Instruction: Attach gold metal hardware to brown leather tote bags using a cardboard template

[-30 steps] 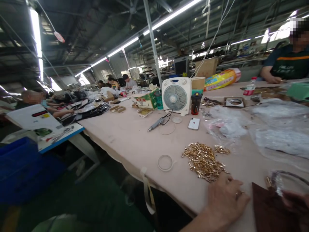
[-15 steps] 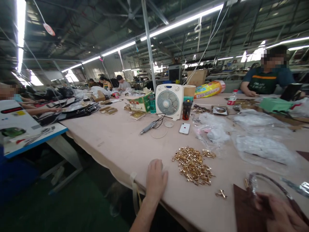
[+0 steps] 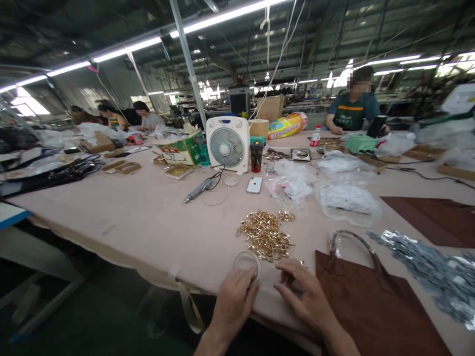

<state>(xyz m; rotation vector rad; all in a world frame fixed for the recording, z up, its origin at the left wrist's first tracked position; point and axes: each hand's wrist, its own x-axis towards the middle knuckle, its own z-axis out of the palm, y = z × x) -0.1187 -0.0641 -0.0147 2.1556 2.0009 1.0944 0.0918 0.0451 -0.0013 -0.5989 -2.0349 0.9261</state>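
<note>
My left hand [image 3: 234,295] is closed on the near side of a round, clear, ring-shaped thing [image 3: 245,256], maybe a shallow lid or a tape roll; I cannot tell which. Just beyond it lies a heap of small gold metal fittings [image 3: 265,235] on the cloth-covered table [image 3: 156,217]. To the right, my right hand [image 3: 302,291] hovers near the table edge, fingers curled and thumb apart, with nothing visible between them. A few loose gold pieces show behind its fingertips. Beside this hand lies a brown bag [image 3: 365,301] with a wrapped handle [image 3: 352,236].
A pile of grey, shiny strips [image 3: 426,277] lies right of the bag, near brown panels [image 3: 426,215]. Farther back are a phone [image 3: 254,185], an electric screwdriver [image 3: 198,190], a box fan [image 3: 228,144], a tumbler [image 3: 256,156] and plastic bags [image 3: 347,200]. A co-worker [image 3: 352,109] sits across the table.
My view has swung right. My right hand has left the bag's handle and come over beside my left hand. The left hand, earlier lying over the round thing, now grips its near edge.
</note>
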